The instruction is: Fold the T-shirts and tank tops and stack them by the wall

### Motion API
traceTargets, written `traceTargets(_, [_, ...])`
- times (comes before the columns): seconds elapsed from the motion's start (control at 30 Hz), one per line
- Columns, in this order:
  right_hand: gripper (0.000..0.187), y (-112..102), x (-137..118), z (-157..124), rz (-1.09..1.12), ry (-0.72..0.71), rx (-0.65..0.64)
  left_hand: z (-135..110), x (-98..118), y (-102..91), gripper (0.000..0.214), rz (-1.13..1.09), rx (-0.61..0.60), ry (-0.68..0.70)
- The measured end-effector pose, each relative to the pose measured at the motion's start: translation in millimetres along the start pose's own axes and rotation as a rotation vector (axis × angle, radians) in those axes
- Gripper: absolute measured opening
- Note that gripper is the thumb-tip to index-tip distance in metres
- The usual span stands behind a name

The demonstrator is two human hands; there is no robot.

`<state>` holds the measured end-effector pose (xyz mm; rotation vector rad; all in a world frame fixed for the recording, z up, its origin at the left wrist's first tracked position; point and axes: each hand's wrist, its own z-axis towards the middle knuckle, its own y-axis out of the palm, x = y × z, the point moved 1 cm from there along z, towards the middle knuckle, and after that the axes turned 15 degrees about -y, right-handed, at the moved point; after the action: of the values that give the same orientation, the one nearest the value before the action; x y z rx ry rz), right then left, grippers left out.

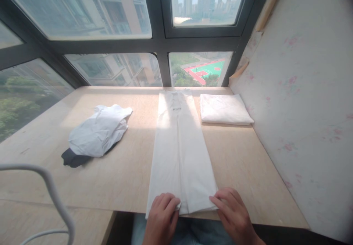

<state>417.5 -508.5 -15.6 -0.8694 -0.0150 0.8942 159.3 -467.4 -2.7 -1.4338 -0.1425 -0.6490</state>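
Note:
A white shirt [168, 146], folded into a long strip, lies flat on the wooden tabletop, its collar end towards the window and small dark lettering near the collar. A fold line runs down its middle. At the near edge, my left hand [163, 217] pinches the shirt's hem left of centre, fingers closed on the cloth. My right hand [233, 212] grips the near right corner of the same shirt between thumb and fingers. Part of the hem is hidden behind my fingers.
On the left lies a crumpled heap of white cloth [95, 131] over a dark cloth [74, 158]. A neatly folded white cloth [226, 109] rests at the back right beside the wall [303, 90]. A grey-white curved tube [52, 186] stands at the lower left. Windows rise behind the table.

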Motion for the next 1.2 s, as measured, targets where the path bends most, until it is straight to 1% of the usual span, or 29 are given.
traceTargets(0.07, [0.044,-4,2,-8,-0.029,0.017,0.004,-2,2,-0.7,0.018,-0.010,0.032,0.024])
traceTargets(0.2, [0.036,-4,4,-19,-0.061,0.072,-0.116,-4,6,-1.1,0.019,-0.012,0.078,0.073])
traceTargets(0.3, [0.039,-2,1,-19,-0.100,0.047,-0.169,-6,6,0.4,0.019,-0.007,0.078,0.088])
traceTargets(0.4, [0.042,2,-7,-7,-0.123,0.014,-0.190,-6,6,3.8,0.020,0.005,0.035,0.081])
traceTargets(0.53, [0.036,13,-23,22,-0.020,-0.064,-0.185,-4,12,5.4,0.019,0.017,-0.013,0.069])
traceTargets(0.6, [0.033,20,-30,34,0.022,-0.066,-0.190,-3,16,3.2,0.017,0.010,-0.023,0.073])
traceTargets(0.7, [0.032,30,-36,41,0.003,-0.041,-0.228,-5,15,-2.2,0.019,-0.016,0.027,0.115])
traceTargets(0.8, [0.035,35,-38,39,-0.029,-0.062,-0.256,-11,6,-3.8,0.021,0.019,0.100,0.134])
traceTargets(0.87, [0.034,35,-38,36,-0.020,-0.070,-0.250,-16,-1,-1.6,0.022,0.068,0.102,0.138])
traceTargets(0.97, [0.026,34,-37,32,0.033,-0.031,-0.206,-22,-9,2.8,0.025,0.107,0.096,0.151])
traceTargets(1.03, [0.022,35,-36,31,0.071,0.018,-0.175,-23,-11,4.3,0.026,0.111,0.090,0.149])
traceTargets(1.13, [0.023,39,-35,31,0.109,0.099,-0.136,-21,-10,3.9,0.027,0.118,0.064,0.136])
traceTargets(1.2, [0.021,42,-35,31,0.147,0.165,-0.069,-20,-9,2.4,0.028,0.120,0.053,0.133])
